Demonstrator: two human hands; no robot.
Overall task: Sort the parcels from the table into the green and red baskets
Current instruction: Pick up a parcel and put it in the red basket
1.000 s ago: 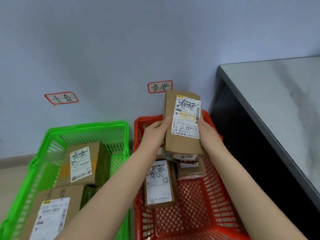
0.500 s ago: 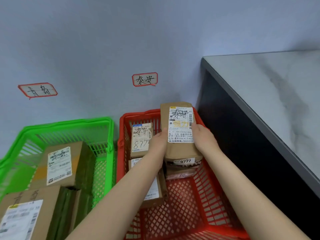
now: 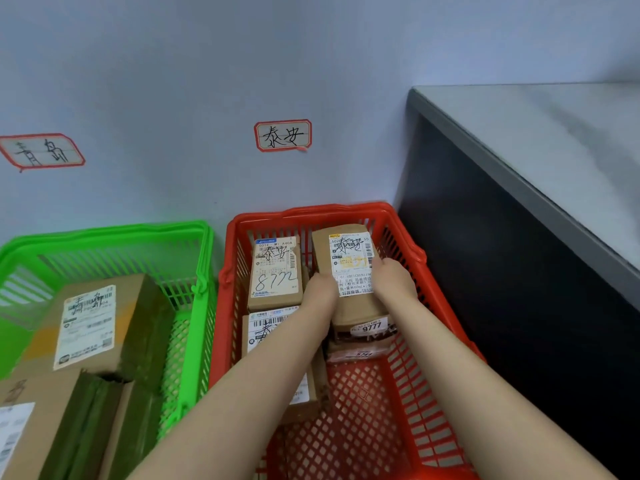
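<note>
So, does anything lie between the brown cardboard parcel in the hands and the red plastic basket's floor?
Yes. A flat brown packet lies in the red plastic basket, poking out beneath the near end of the brown cardboard parcel.

left forearm (image 3: 242, 393), right forearm (image 3: 485, 393) bare up to frame edge; left hand (image 3: 320, 289), right hand (image 3: 393, 280) bare; wrists slender.

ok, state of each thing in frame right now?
held parcel: label up, inside the red basket, gripped on both sides; whether it is set down, cannot tell.
left hand: grips its left edge.
right hand: grips its right edge.
8772 parcel: lying label up, untouched.
red basket: loaded.
green basket: loaded, untouched.
</note>
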